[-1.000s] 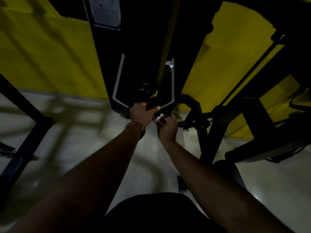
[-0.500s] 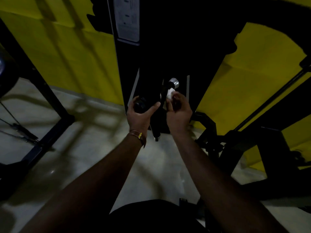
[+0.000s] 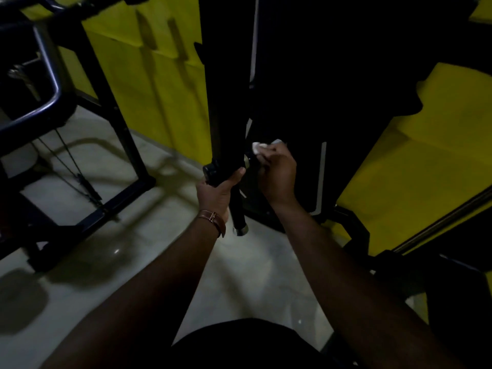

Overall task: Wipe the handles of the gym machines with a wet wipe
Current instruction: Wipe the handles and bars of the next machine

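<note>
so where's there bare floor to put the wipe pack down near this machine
Bare pale floor lies left of the left hand, between the black frame base and the person's forearms. It is crowded ahead: the right hand holds the wet wipe against the handle, hard by the machine's dark upright.

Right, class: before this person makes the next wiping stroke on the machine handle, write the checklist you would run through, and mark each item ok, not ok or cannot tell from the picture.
1. Wet wipe in hand: ok, the right hand pinches it.
2. Wipe touching the handle: ok, it sits against the handle's upper part.
3. Handle steadied: ok, the left hand grips the black bar.
4. Lower end with the metal cap wiped: cannot tell.
5. Wipe still moist: cannot tell, the scene is too dim.
6. Left fingers out of the wipe's path: not ok, they wrap the bar just below the wipe.
</note>
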Motion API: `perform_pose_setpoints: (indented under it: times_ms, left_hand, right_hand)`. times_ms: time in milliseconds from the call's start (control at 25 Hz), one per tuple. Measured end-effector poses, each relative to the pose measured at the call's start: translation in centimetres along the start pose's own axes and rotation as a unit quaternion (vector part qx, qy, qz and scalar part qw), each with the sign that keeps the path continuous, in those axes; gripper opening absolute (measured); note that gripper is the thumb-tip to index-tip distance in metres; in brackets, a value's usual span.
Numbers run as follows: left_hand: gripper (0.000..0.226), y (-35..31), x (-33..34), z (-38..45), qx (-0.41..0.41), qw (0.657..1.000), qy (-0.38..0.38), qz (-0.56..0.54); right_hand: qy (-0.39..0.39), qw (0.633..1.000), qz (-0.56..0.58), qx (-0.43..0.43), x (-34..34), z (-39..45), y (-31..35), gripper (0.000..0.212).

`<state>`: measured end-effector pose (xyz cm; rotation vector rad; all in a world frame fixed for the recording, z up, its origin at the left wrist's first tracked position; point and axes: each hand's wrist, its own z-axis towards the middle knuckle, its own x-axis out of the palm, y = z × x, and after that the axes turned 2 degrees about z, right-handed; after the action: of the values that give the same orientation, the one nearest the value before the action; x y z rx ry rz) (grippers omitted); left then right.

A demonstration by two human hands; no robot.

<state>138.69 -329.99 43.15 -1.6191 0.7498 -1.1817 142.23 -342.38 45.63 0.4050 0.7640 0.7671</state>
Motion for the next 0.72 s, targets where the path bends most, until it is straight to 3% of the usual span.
perform_pose_setpoints:
  times_ms: [80,160,240,320,440,560,720]
  left_hand:
    - [0.043,0.1,0.0,-0.1,0.008,1.0,-0.013,0.001]
    - [0.044,0.2,-0.3,-0.2,0.015,1.0,-0.025,0.004]
    - [0.048,0.3,-0.2,-0.3,0.017,0.999,-0.031,0.008]
    - [0.049,0.4,0.1,-0.3,0.017,0.999,-0.036,0.009]
    - [0.049,0.5,0.3,-0.4,0.012,0.999,-0.051,0.008]
    - [0.054,0.5,0.3,-0.5,0.007,0.998,-0.055,0.026]
    - [0.047,0.2,0.9,-1.1,0.007,0.997,-0.076,0.016]
  right_hand:
    - [0.064,0.995,0.014,-0.072,0.1,-0.5,0.4,0.018]
    - [0.071,0.995,0.035,-0.059,-1.1,0.4,-1.1,0.009]
    - [0.046,0.998,-0.019,-0.036,-1.7,1.3,-2.6,0.014]
    - [0.063,0.997,-0.004,-0.034,-1.0,0.9,-1.6,0.012]
    - [0.118,0.987,0.066,-0.087,-1.2,-0.2,0.2,0.031]
    - [0.058,0.996,0.068,-0.023,-1.2,0.3,-0.8,0.013]
    - [0.118,0.988,0.071,-0.066,-1.0,-0.6,0.4,0.031]
